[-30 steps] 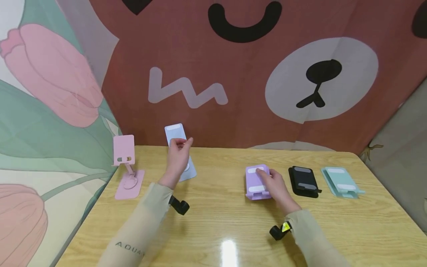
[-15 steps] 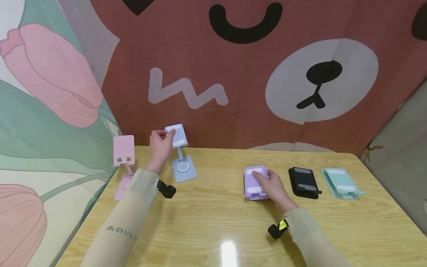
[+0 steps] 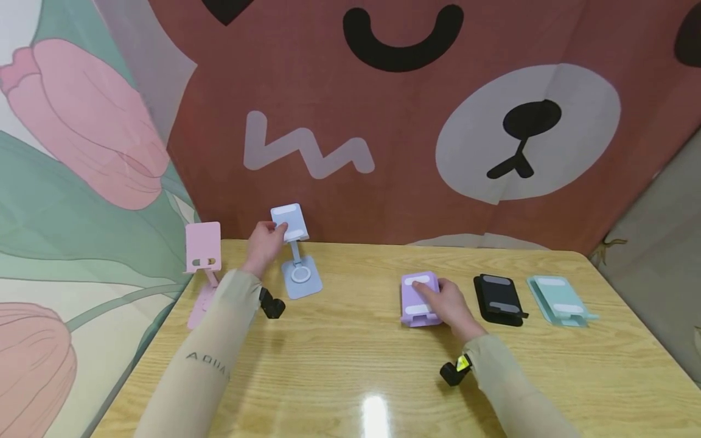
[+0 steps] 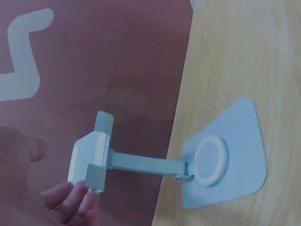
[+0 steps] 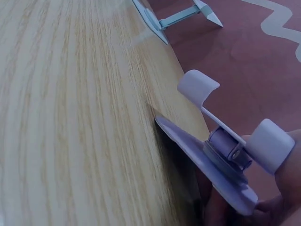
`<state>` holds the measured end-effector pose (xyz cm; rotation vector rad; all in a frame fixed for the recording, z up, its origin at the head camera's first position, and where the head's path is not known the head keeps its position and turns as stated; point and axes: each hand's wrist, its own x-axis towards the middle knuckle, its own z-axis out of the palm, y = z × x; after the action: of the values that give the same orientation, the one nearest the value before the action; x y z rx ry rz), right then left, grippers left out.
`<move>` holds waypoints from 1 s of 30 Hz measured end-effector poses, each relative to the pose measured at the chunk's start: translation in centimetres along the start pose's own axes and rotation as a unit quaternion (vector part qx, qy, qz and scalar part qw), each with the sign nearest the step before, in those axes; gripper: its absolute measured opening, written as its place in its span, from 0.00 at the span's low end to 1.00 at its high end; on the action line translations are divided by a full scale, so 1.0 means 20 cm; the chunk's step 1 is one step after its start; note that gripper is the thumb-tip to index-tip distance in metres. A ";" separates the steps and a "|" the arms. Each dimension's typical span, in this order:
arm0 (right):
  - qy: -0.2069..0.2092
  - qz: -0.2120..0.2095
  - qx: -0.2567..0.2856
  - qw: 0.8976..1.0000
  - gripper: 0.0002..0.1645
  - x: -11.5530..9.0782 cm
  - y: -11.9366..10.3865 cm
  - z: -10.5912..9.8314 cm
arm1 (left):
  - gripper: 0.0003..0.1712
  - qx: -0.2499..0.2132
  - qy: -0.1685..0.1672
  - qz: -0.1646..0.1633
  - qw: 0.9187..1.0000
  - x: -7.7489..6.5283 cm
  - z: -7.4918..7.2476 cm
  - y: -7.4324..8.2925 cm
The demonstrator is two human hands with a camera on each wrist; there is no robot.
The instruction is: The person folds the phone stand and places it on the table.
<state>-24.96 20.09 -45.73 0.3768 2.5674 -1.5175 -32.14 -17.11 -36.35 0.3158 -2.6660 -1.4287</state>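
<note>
A light blue phone stand (image 3: 302,277) stands unfolded at the back of the table, its arm raised and its plate tilted up. My left hand (image 3: 264,246) is at the left side of that plate. In the left wrist view its fingertips (image 4: 77,195) touch the plate's edge, while the thumb (image 4: 37,149) stands apart from it. My right hand (image 3: 451,304) grips a folded purple phone stand (image 3: 418,292), thumb over the plate's front. In the right wrist view the purple base (image 5: 188,146) is tilted, a dark shadow beneath, with fingers by its underside.
A pink phone stand (image 3: 203,243) stands unfolded at the left, partly behind my left sleeve. Folded black (image 3: 498,298) and mint green (image 3: 560,298) phone stands lie to the right. A printed cloth (image 3: 405,201) hangs behind the wooden table (image 3: 328,377).
My left hand has moved left from in front of the blue stand to its plate's left edge, then slightly lower. The right hand and purple stand have shifted slightly left.
</note>
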 end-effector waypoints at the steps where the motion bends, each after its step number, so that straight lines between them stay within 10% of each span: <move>1: 0.002 -0.006 -0.006 1.000 0.50 0.00 0.00 0.00 | 0.34 0.003 -0.008 0.000 1.000 0.00 0.00 0.00; 21: 0.019 -0.056 -0.102 0.993 0.38 0.02 0.00 -0.02 | 0.35 -0.043 -0.050 -0.027 0.997 -0.01 0.03 0.09; 30: 0.021 -0.072 -0.167 0.983 0.43 0.02 0.01 -0.01 | 0.30 -0.055 0.008 -0.012 0.998 0.01 0.06 0.06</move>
<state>-25.17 20.51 -45.89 0.1869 2.8680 -1.0933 -32.74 -15.59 -35.94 0.3499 -2.5665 -1.5656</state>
